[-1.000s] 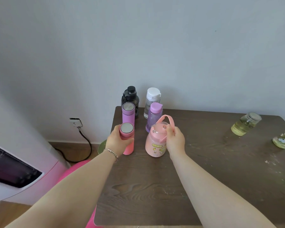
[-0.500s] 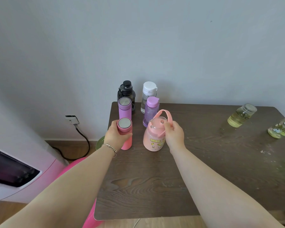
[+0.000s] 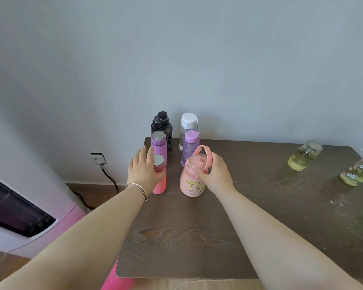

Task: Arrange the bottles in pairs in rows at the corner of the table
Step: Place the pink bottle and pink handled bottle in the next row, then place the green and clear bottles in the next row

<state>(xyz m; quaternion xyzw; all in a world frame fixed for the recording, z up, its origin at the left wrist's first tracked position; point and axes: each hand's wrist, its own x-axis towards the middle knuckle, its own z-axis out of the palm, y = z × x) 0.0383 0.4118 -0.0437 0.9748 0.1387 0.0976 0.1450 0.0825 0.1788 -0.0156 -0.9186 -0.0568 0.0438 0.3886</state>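
At the worktop's (image 3: 197,237) far left corner, the left hand (image 3: 144,174) has its fingers spread beside the upright slim pink steel-capped flask (image 3: 160,176), which needs squaring behind the purple pair. Right of the flask, the right hand (image 3: 215,176) curls around the squat pink handled bottle (image 3: 192,181), also vertical; best nudged level with it.

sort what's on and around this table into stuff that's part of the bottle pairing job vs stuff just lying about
Part of the job:
black bottle
white-capped bottle
purple flask
purple bottle
pink flask
pink jug
glass jar and patterned bottle, still unplaced at the right

Lying about:
wall socket
pink-and-white appliance
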